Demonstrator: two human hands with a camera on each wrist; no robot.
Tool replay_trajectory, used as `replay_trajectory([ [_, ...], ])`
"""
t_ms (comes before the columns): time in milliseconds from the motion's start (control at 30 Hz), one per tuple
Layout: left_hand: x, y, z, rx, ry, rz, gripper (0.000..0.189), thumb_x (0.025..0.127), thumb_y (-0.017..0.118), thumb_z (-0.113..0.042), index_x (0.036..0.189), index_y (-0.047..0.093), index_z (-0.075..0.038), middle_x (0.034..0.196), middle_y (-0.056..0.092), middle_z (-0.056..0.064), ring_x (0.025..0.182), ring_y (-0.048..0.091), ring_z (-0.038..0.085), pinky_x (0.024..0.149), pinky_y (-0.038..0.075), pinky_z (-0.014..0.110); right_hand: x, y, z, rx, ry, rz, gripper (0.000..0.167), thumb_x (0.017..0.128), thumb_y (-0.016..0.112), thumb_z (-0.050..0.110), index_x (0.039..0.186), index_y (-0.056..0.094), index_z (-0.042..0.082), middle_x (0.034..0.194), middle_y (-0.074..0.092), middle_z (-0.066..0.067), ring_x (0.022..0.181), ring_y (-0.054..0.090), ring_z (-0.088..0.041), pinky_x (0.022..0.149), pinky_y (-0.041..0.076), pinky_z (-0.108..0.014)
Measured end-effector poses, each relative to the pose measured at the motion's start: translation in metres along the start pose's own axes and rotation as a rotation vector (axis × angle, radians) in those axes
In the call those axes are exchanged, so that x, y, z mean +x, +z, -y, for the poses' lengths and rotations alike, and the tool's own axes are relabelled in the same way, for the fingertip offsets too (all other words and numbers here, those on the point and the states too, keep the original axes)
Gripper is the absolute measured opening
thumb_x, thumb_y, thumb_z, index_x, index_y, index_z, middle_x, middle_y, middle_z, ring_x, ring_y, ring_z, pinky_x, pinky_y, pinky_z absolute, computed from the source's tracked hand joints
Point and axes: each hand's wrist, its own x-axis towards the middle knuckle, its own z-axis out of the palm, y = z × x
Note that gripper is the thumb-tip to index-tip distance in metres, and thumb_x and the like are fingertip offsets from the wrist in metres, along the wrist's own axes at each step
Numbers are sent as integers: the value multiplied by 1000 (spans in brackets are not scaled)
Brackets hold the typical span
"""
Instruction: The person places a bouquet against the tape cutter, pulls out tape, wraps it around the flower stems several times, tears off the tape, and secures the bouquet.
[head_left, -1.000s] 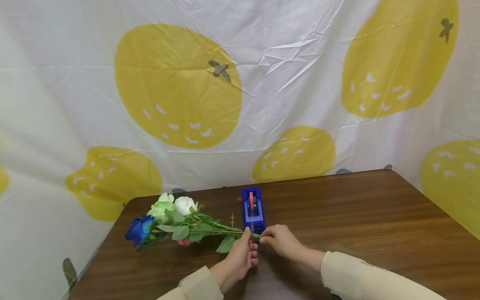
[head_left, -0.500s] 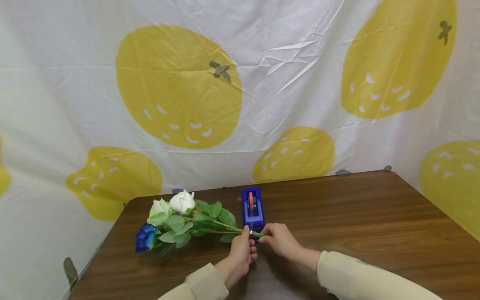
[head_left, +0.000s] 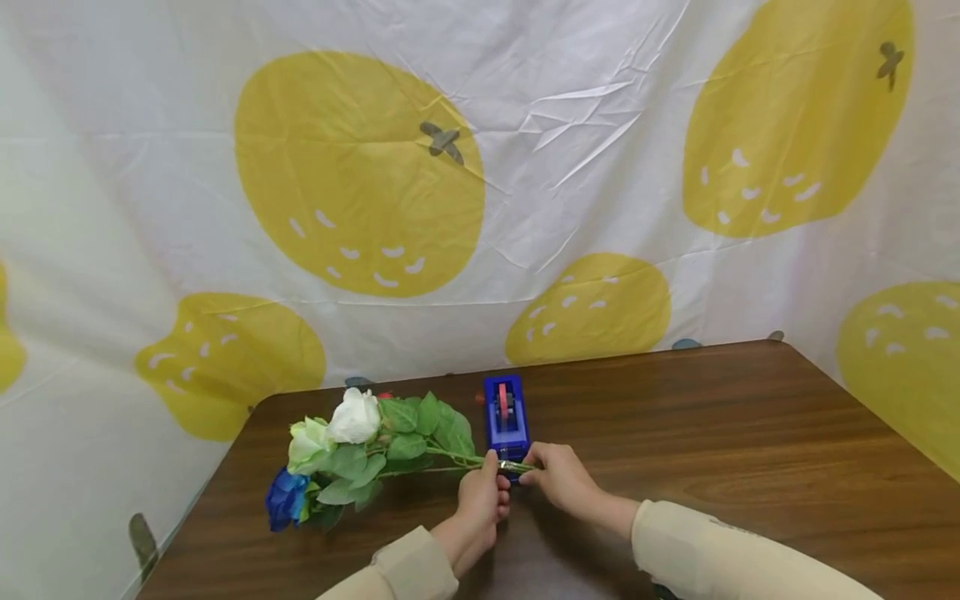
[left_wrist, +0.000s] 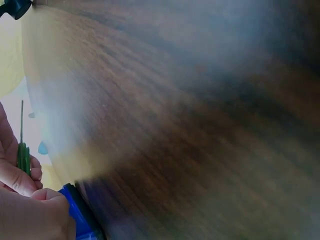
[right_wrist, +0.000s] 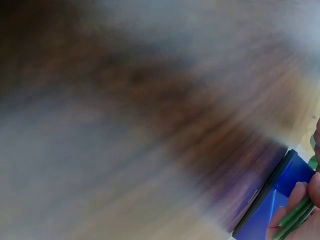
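Observation:
A bunch of roses with long green stems lies across the left part of the head view. It has a blue rose (head_left: 286, 498), a pale green rose (head_left: 309, 445), a white rose (head_left: 356, 416) and a bit of red behind. My left hand (head_left: 478, 498) pinches the stems (head_left: 450, 455), thumb on top. Close by on the right, my right hand (head_left: 564, 482) pinches the stem ends. Between the hands a shiny strip of clear tape (head_left: 507, 465) shows on the stems. Just behind stands a blue tape dispenser (head_left: 507, 417), its front partly hidden by stems and hands.
The brown wooden table (head_left: 675, 433) extends to the right, with rounded far corners. Behind it hangs a white curtain (head_left: 570, 192) printed with yellow lemons. A dark object (left_wrist: 16, 7) shows at the corner of the left wrist view.
The bunch has turned about its stems: the blue rose has swung lower, red has come up from below to the back. The shiny tape on the stems shows more. Both hands stay nearly in place.

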Motion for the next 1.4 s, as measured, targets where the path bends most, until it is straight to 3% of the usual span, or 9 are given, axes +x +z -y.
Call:
replay_trajectory([
  [233, -4, -1, 1, 5, 33, 10, 37, 99, 38, -31, 74, 51, -6, 62, 45, -5, 49, 36, 3, 43, 31, 14, -1, 0, 2, 28, 24, 7, 16, 75, 69, -1, 70, 55, 4, 66, 54, 0, 61, 43, -11, 54, 35, -21],
  [367, -6, -2, 3, 19, 57, 6, 36, 98, 38, -30, 84, 54, -1, 65, 47, -5, 51, 37, 4, 45, 31, 14, 0, -2, 3, 53, 29, 47, 15, 74, 69, 0, 71, 55, 3, 67, 54, -1, 62, 43, -12, 54, 35, -22],
  [533, -10, -8, 6, 45, 65, 23, 36, 98, 40, -32, 89, 53, 0, 68, 46, -4, 52, 37, 4, 46, 32, 15, 5, -9, 3, 188, 113, 274, 14, 80, 67, 9, 76, 57, 1, 62, 53, 0, 54, 48, -10, 51, 40, -23],
  [667, -13, -13, 9, 71, 66, 62, 34, 97, 41, -34, 83, 50, -5, 68, 47, -4, 52, 38, 3, 46, 33, 14, 12, -15, 1, 253, 199, 480, 32, 90, 57, 26, 81, 62, -5, 59, 50, 1, 52, 49, -9, 53, 45, -25],
  [800, -15, -16, 10, 95, 78, 103, 34, 97, 41, -34, 80, 52, -7, 66, 47, -5, 51, 38, 3, 47, 34, 15, 16, -19, -4, 321, 276, 605, 49, 96, 44, 39, 81, 63, -3, 63, 54, 0, 56, 52, -10, 56, 47, -26],
  [967, -18, -18, 10, 113, 56, 155, 33, 97, 43, -33, 75, 52, -10, 59, 42, -5, 49, 38, 4, 47, 34, 16, 21, -22, -13, 497, 355, 766, 44, 97, 40, 39, 77, 60, 5, 67, 57, 0, 56, 49, -10, 56, 42, -24],
  [1200, -22, -18, 8, 75, 50, 196, 25, 96, 47, -25, 76, 53, -10, 66, 46, -7, 51, 37, 1, 47, 33, 13, 27, -23, -22, 560, 329, 886, 34, 97, 44, 30, 78, 62, 8, 63, 53, 4, 52, 42, -7, 50, 33, -21],
  [1400, -23, -16, 8, 56, 53, 196, 23, 96, 47, -20, 77, 52, -9, 65, 46, -7, 52, 38, 0, 47, 33, 12, 31, -23, -23, 637, 412, 986, 32, 98, 40, 27, 84, 63, 10, 67, 54, 4, 53, 41, -7, 52, 32, -21],
])
